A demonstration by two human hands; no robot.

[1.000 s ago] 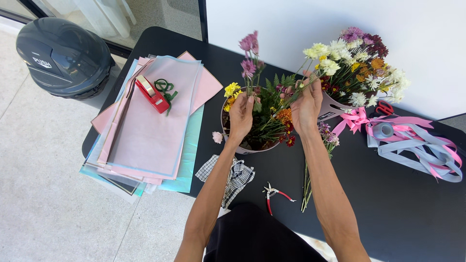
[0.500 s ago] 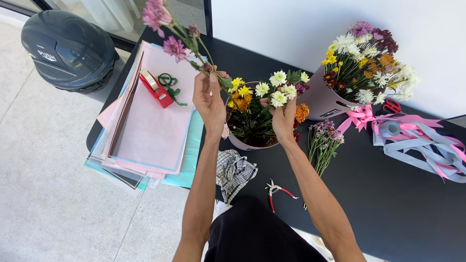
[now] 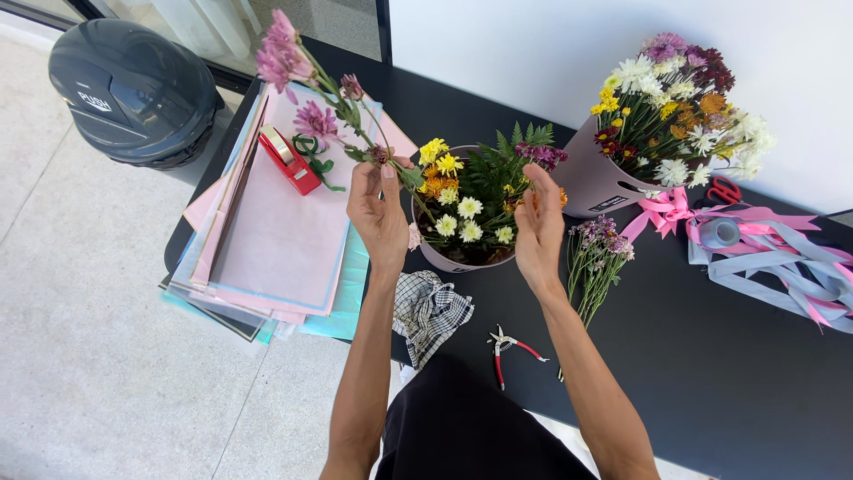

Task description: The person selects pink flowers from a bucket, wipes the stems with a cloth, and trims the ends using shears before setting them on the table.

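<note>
My left hand (image 3: 380,212) grips the stem of a pink-flowered sprig (image 3: 306,76) that slants up and to the left over the paper stack. Its lower end reaches toward a round pot (image 3: 444,258) filled with yellow, white and orange blooms and fern leaves. My right hand (image 3: 538,229) hovers at the pot's right side, fingers apart, touching the foliage and holding nothing that I can see. A small bunch of purple flowers (image 3: 597,258) lies on the black table (image 3: 711,373) just right of that hand.
A stack of pink and pale blue paper sheets (image 3: 284,240) with a red tape dispenser (image 3: 289,160) lies left. A wrapped bouquet (image 3: 666,116), pink and grey ribbons (image 3: 773,258), red scissors (image 3: 727,189), pliers (image 3: 508,345), a checked cloth (image 3: 431,311) and a dark bin (image 3: 133,89) surround.
My left hand has drawn the pink sprig out to the left of the pot. My right hand has set white flowers into the pot and now rests empty at its right side.
</note>
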